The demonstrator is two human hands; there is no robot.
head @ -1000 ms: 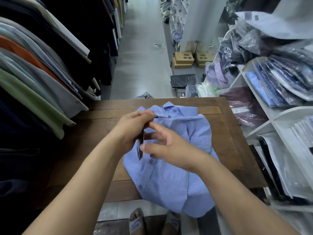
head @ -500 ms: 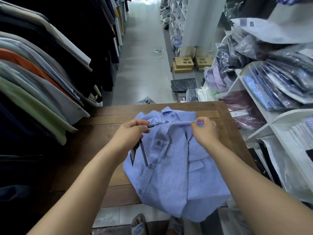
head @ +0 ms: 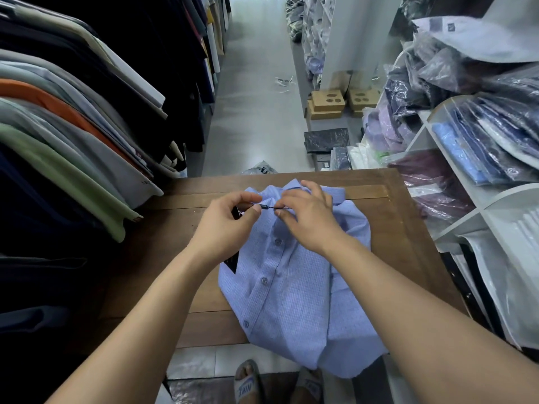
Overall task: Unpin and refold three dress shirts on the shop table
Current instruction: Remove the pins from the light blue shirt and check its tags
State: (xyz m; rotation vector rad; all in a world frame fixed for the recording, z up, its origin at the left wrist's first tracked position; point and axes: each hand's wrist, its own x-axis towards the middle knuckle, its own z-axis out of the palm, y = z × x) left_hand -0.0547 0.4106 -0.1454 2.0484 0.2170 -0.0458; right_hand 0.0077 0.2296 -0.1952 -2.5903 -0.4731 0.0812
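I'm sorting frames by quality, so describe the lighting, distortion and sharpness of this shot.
Head view: wide-angle bending curves the shelves and clothes rack near the edges; the rack sits in deep shadow while the aisle floor is bright; the shirt and thin tag string are sharp.

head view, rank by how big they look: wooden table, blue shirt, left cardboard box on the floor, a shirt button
1. wooden table
2. blue shirt
3. left cardboard box, which is farther off, so its real size is unsure
4. shirt button
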